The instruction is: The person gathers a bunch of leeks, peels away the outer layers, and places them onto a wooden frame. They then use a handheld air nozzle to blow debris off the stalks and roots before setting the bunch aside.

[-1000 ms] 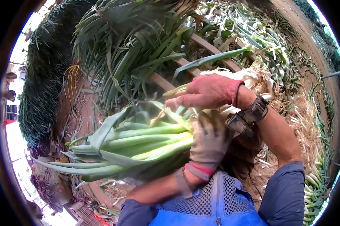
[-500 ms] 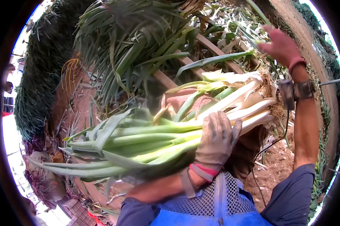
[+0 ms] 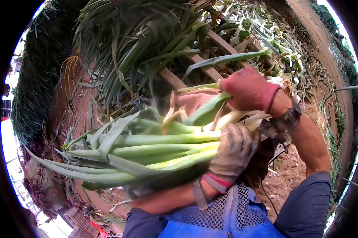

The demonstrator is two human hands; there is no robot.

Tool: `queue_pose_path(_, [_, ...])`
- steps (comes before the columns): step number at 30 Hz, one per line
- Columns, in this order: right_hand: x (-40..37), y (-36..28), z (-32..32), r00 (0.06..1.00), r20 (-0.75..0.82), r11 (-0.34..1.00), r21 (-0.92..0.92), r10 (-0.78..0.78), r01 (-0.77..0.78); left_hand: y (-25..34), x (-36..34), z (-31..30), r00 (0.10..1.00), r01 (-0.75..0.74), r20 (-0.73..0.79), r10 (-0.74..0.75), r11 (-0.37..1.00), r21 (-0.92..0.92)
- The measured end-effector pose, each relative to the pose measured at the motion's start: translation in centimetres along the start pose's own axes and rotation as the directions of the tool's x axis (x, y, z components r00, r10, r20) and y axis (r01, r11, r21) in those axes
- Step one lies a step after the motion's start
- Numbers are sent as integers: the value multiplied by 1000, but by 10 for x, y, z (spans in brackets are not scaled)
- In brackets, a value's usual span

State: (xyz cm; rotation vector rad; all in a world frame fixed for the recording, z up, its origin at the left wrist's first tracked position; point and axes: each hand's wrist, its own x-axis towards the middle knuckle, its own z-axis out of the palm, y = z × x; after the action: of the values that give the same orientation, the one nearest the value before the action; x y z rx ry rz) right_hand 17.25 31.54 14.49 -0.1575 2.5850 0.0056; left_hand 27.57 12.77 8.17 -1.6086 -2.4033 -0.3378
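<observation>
Leeks [image 3: 155,150] — likely weighty bundled, crisp-stemmed, limp-leaved — best gripped around firm shanks [image 3: 202,137], with left hand [image 3: 234,146] clasping these, right hand [image 3: 248,89] fisted on one leaf [image 3: 210,108].

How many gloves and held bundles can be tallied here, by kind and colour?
Red knitted fabric glove, on the right hand: 1
Soiled grey-beige fabric glove with a pink cuff, on the left hand: 1
Bundle of long green-and-white leek-like stalks, under the left hand: 1
Total: 3
</observation>
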Motion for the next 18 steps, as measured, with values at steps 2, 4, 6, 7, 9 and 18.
queue_pose_path(2, [-2, 43, 4, 943, -330, 995, -83, 30, -60, -2, 1, -1, 999, 21, -37, -20, 999, 27])
queue_pose_path(4, [-5, 124, -7, 797, -469, 921, 105, 379, -376, 1, -2, 1, 999, 18, -47, -17, 1000, 26])
queue_pose_path(6, [-40, 226, -38, 584, -567, 780, 184, 581, -598, 1, -4, 4, 998, 32, -60, -30, 999, 36])
queue_pose_path(7, [-67, 246, -53, 528, -492, 671, 170, 692, -722, 2, -6, 4, 996, 42, -83, -38, 998, 45])
queue_pose_path(9, [-84, 233, -67, 457, -415, 553, 146, 787, -820, 3, -6, 6, 993, 54, -107, -49, 997, 49])
queue_pose_path(18, [57, -43, -16, 951, -159, 852, 422, -267, 310, 19, -9, 16, 997, 19, -70, -20, 1000, -13])
